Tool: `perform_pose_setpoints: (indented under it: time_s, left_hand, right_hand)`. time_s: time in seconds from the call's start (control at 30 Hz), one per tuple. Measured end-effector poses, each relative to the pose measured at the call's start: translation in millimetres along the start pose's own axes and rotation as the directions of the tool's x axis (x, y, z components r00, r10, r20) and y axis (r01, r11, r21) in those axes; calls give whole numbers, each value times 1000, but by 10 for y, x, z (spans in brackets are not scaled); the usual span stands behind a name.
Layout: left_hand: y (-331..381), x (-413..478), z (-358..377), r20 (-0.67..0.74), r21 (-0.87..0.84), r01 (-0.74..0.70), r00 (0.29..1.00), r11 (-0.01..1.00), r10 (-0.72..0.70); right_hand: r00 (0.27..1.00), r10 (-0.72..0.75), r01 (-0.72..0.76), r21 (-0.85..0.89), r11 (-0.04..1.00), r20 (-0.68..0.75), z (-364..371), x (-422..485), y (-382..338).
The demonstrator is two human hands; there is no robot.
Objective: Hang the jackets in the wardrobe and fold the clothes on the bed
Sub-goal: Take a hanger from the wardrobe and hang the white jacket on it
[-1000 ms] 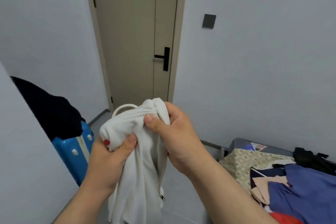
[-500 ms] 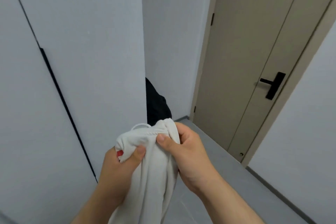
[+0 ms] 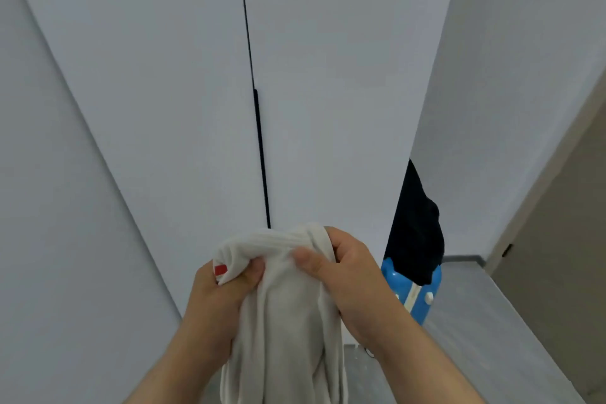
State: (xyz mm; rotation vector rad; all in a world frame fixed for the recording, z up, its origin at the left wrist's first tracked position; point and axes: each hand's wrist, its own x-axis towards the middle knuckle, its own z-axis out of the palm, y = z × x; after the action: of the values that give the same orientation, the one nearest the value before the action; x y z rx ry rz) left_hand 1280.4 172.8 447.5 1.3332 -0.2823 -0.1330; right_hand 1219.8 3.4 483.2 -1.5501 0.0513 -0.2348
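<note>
- The white jacket (image 3: 285, 305) is held up in front of the chest, bunched at its ribbed collar end, with the rest of the fabric left to hang straight down between the forearms and out of the bottom of the view
- The left hand (image 3: 216, 298) is clamped on the left part of the collar, thumb pressed over the cloth and fingers curled behind it; a small red tag (image 3: 220, 270) is seen on the fabric just beside that thumb
- The right hand (image 3: 351, 279) is likewise closed on the garment, the thumb laid across the front of the gathered collar and the fingers wrapped round its right edge
- The two grips are kept close together, thumbs nearly meeting, probably so that the collar is gathered and the loose body cannot slip or trail
- The jacket is thus still off the bed and not yet in the wardrobe (image 3: 147, 125), whose pale doors fill the view directly ahead
- The doors appear to be shut, meeting at a thin dark seam that widens into a black handle strip (image 3: 261, 157) just above the collar
- It is judged that one hand must be freed for that strip before anything can be hung, so the jacket's weight would have to be taken by the other hand alone
- No hanger can be made out in the bundle
- To the right, a blue suitcase (image 3: 423, 302) is stood beside the wardrobe's end panel, with a dark garment (image 3: 418, 233) draped over its top
- A beige door (image 3: 564, 256) is seen at the far right edge, beyond a grey floor (image 3: 485, 331)
</note>
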Motion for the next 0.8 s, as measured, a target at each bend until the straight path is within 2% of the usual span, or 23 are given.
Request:
perform_pose_setpoints:
  time_s: [0.1,0.17,0.3,0.47,0.63,0.8]
  left_hand:
    - [-64,117,-287,-108,-120,89,989,989,-102]
    - [-97,261,-512,-165,-144,94,979,985,-117]
    - [-147,618,-897,-253,-156,85,960,984,-123]
    - [-253,1075,-1258,-340,-162,72,932,984,-124]
    - [-341,1429,-1532,-314,-47,42,948,998,-55]
    - [-366,1588,-1722,-284,-58,16,958,998,-32]
  right_hand:
    - [991,80,-79,-16,997,109,182,243,71]
    - [984,123,-120,-32,992,127,287,530,120]
    - [974,215,-214,20,977,-72,426,1327,267]
    - [960,234,-241,-31,970,-153,556,2305,289]
    - [951,168,-246,-306,920,-259,639,2982,243]
    - [944,117,-235,-383,894,-308,703,3277,253]
